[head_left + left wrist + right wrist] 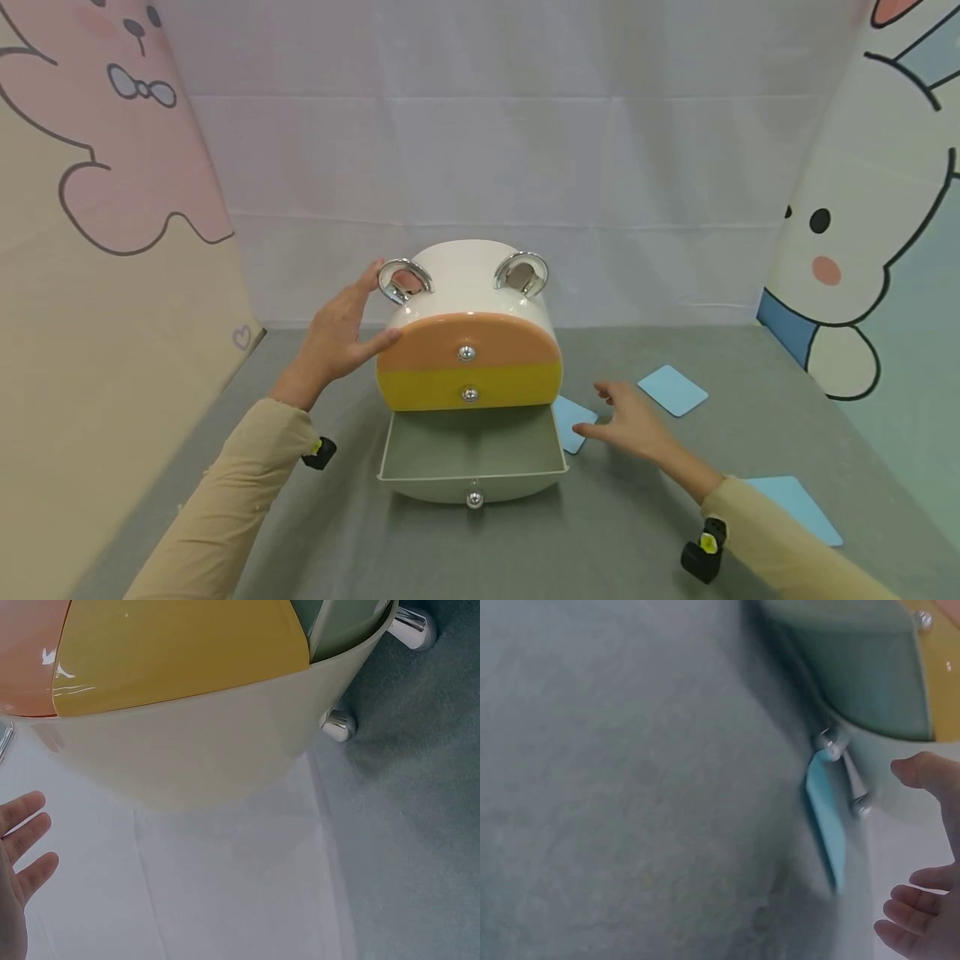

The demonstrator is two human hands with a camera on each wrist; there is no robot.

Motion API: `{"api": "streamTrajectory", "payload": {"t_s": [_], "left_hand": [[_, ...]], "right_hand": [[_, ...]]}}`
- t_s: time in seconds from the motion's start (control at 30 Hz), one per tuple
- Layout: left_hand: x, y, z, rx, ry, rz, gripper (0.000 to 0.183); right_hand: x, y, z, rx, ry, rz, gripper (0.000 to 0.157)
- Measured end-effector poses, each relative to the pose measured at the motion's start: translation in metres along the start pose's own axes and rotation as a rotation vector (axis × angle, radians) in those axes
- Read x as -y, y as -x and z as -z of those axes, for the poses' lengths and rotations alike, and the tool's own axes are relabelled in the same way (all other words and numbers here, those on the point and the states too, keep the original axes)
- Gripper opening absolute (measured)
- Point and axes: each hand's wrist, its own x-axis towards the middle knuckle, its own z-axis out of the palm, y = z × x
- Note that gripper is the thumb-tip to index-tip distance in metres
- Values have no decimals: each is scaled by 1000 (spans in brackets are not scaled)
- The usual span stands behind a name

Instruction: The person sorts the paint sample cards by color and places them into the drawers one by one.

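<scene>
A small white storage box (468, 279) with two chrome ring ears stands on the grey table. Its front has an orange drawer (420, 342) above a yellow drawer (420, 388), each with a round silver knob. Beneath them, the green drawer (427, 492) is pulled out. My left hand (337, 333) is at the box's left side, fingers extended, thumb at the orange front's edge; exact contact is unclear. Apart from the box on its right, my right hand (633, 421) holds nothing, its thumb and fingers spread. A light blue card (573, 423) lies between that hand and the box.
Another blue card (672, 390) lies behind the right hand, and a third card (798, 508) is partly covered by the right sleeve. Short silver feet (339, 725) hold the box up. A pale cloth backdrop (480, 158) and cartoon-printed side panels surround the table.
</scene>
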Motion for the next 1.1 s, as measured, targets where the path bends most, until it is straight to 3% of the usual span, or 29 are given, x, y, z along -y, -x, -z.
{"api": "streamTrajectory", "payload": {"t_s": [0.23,0.67,0.87,1.1], "left_hand": [[0,0,0,-1,5,-1,87],[0,-1,0,2,1,-5,88],[1,-1,0,-4,0,-14,88],[0,-1,1,-5,5,-14,88]], "right_hand": [[-17,-4,-19,23,73,35,80],[-15,-3,-35,-20,207,70,75],[-17,-2,-38,-44,199,80,69],[-21,-3,-29,-36,114,90,70]]}}
